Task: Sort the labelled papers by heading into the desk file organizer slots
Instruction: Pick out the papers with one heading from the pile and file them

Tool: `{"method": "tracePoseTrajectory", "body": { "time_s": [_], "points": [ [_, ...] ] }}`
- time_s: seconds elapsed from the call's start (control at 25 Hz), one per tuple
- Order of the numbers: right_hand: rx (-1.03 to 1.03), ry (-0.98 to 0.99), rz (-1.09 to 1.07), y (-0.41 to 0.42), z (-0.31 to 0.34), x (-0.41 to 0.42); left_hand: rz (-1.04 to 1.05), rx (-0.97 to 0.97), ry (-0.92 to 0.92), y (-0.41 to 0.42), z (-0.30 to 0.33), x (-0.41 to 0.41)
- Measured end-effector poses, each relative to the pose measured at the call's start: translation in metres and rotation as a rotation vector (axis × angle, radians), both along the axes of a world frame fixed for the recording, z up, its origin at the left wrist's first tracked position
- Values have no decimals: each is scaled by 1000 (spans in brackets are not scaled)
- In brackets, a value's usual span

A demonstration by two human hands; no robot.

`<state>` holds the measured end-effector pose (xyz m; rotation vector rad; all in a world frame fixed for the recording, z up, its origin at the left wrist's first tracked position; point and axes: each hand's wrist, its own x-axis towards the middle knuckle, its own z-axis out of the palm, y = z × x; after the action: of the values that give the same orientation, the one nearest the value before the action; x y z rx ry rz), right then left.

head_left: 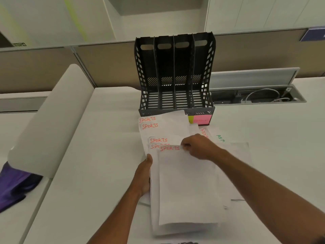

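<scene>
So you've got the SPORTS sheets (184, 187) gathered into a loose fan on the tabletop (91, 155), right in front of the black file organizer (175, 71), whose four slots look bare from here. Paper like this is light and floppy, and a stack slides apart easily, so I'd say grab it by the edges and square it up before lifting, not by one corner. Your left hand (143, 175) is curled around the left edge of the stack, thumb on top, holding it. Your right hand (197, 147) reaches across with the forearm angled in from the right, fingertips pinching the top edge of the uppermost sheet beside its heading. A couple of other sheets (216, 136) with different headings lie off to the right, near the pink sticky note (202, 119).
</scene>
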<state>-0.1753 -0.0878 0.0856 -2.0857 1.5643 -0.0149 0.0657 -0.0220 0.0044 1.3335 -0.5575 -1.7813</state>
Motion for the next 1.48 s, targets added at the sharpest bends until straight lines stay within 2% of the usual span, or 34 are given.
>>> {"method": "tracePoseTrajectory", "body": {
  "time_s": [0.12, 0.2, 0.24, 0.32, 0.36, 0.4, 0.48, 0.52, 0.56, 0.6, 0.68, 0.76, 0.84, 0.96, 1.04, 1.2, 1.28, 1.48],
  "points": [
    [-37, -86, 5, 6, -19, 18, -84, -97, -80, 3, -2, -4],
    [-103, -226, -102, 8, -24, 15, -89, -103, -148, 4, -5, -7],
    [-166, -322, -254, 9, -25, 9, -76, -101, -145, 5, -5, -7],
    [-216, -555, -693, 19, -24, -10, -43, -121, -69, 5, 1, -5],
    [-125, -681, -853, 27, -23, -21, -31, -129, -21, 5, 4, -3],
    [18, -817, -908, 37, -22, -31, -22, -134, 24, 5, 8, 0],
    [372, -1040, -799, 60, -24, -42, -13, -151, 89, 4, 19, 2],
    [487, -1084, -721, 70, -22, -44, -15, -168, 95, 4, 26, 0],
    [511, -1076, -657, 78, -19, -42, -18, -198, 69, 3, 35, -3],
    [445, -1020, -629, 85, -14, -38, -17, -245, 8, 2, 47, -9],
    [150, -837, -653, 87, 2, -29, -1, -388, -177, 0, 75, -21],
    [-117, -747, -611, 85, 27, -23, 21, -566, -317, -1, 108, -31],
    [-315, -785, -557, 84, 51, -19, 31, -750, -367, 0, 144, -36],
    [-479, -1017, -511, 80, 76, -18, 46, -959, -420, 0, 183, -38],
    [-469, -1090, -513, 75, 74, -20, 51, -951, -462, -5, 182, -40],
    [-202, -1148, -636, 73, 39, -19, 83, -635, -458, -4, 133, -39],
    [-145, -1116, -665, 73, 24, -14, 71, -527, -482, -1, 110, -33],
    [-102, -1013, -720, 76, 11, 2, 89, -507, -475, 8, 88, -27]
  ]
}}
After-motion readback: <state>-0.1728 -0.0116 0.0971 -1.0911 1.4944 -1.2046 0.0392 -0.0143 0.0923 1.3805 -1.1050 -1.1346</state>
